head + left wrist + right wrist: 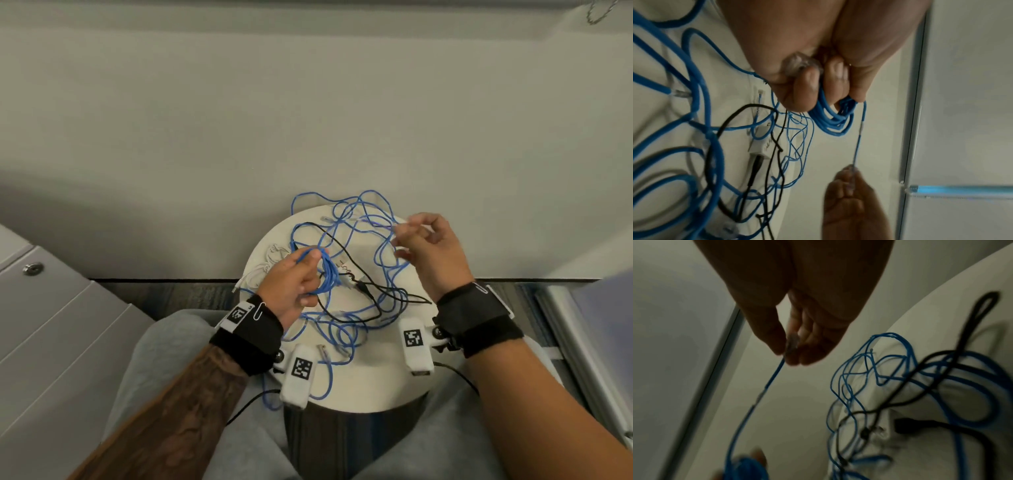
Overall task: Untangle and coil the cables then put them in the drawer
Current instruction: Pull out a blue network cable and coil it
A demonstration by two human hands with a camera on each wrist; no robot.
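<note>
A tangle of thin blue cables (370,219) and a black cable (356,318) lies on a small round white table (363,387). My left hand (298,277) grips a small coil of blue cable (325,274) over the table's left part; the coil (830,123) hangs from the curled fingers (803,91). My right hand (424,246) pinches the clear plug end of that cable (792,341) above the table's right part, and a blue strand (858,142) runs between the two hands. A white cable (270,257) lies under my left hand.
A grey cabinet with a round lock (32,269) and drawer fronts (61,339) stands to the left. A pale wall (308,120) rises behind the table. Another light-coloured unit (582,329) stands to the right. My grey-trousered knees (171,359) are against the table.
</note>
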